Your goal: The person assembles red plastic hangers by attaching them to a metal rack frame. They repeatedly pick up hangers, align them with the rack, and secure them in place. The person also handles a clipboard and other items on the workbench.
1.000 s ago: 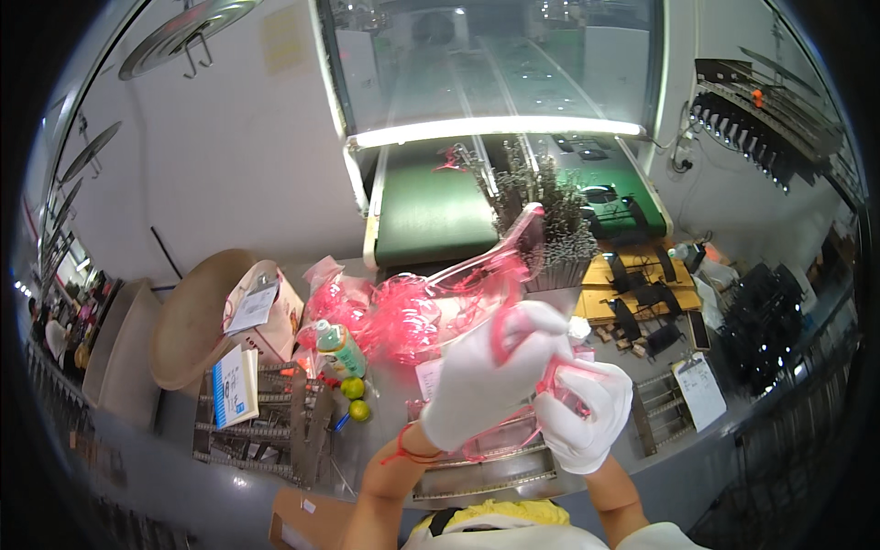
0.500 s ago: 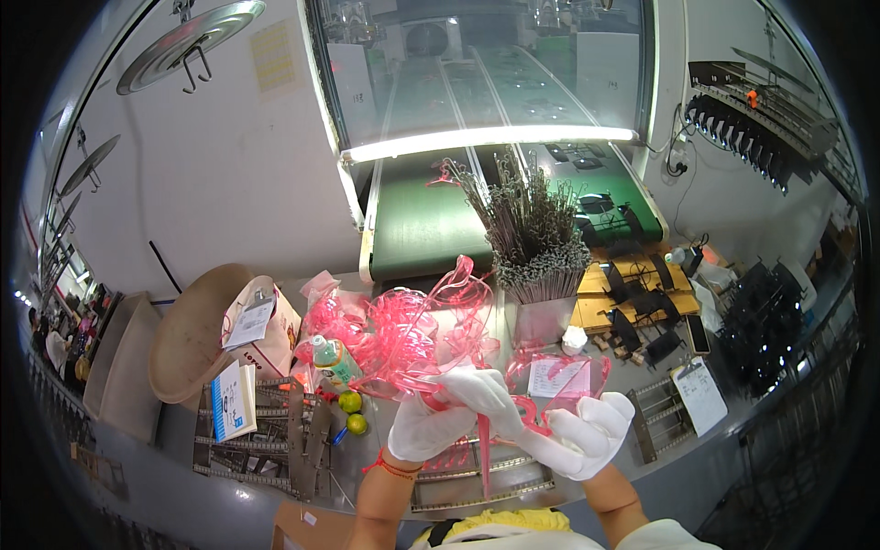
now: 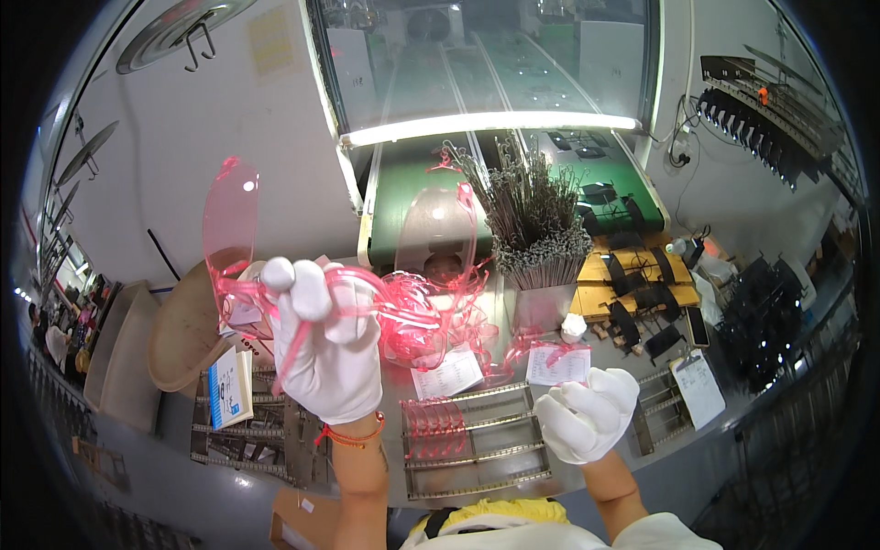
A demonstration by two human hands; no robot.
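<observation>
My white-gloved left hand [image 3: 330, 353] is raised left of the middle, its fingers closed around the runner of a clear pink plastic moulding [image 3: 231, 206]. Large lens-shaped parts stand up from the moulding on both sides of the hand. My gloved right hand [image 3: 587, 417] hovers by the right end of a metal slotted rack [image 3: 502, 420], fingers curled in; whatever they may hold is hidden. Several curved pink pieces [image 3: 435, 429] sit in a row at the rack's left. Behind the left hand lies a tangled heap of pink plastic [image 3: 412, 335].
A metal box [image 3: 541, 310] bristles with wire hooks [image 3: 532, 211]. Black parts lie on a yellow wooden board [image 3: 596, 291]. A green conveyor belt [image 3: 412, 174] runs beneath a bright tube light [image 3: 495, 124]. A notebook [image 3: 231, 392] rests on more racks; a clipboard [image 3: 698, 392] is at right.
My left hand has moved up and left with the pink moulding, away from the right hand. My right hand has shifted slightly and its fingers are curled. The rack's row of pink pieces is now uncovered.
</observation>
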